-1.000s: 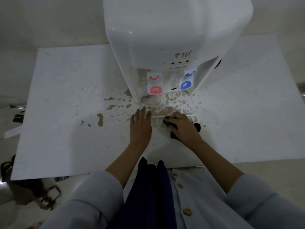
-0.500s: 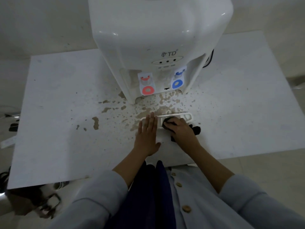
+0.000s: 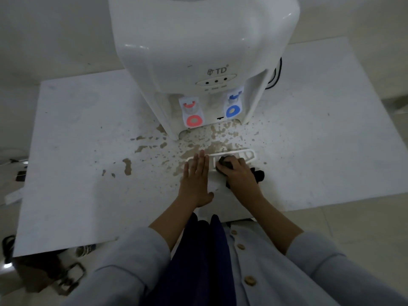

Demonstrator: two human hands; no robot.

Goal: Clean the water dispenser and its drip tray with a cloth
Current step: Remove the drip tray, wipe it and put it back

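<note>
Wiping the drip tray (image 3: 248, 153) clean on the surface (image 3: 77, 151), out in front of the water dispenser (image 3: 198, 62).

Left hand (image 3: 195, 180) flat, fingers straight and together, pressing down on the tray's left end; right hand (image 3: 239, 175) curled tight round a dark cloth (image 3: 225, 164), rubbing the slotted middle of the tray. Best done by keeping the flat palm firm so the light tray cannot skid, working the cloth along each slot toward the free right end, then swapping ends. Brown splatter (image 3: 141, 149) spread around the tray and under the taps, likely to re-soil it if dragged through.
</note>
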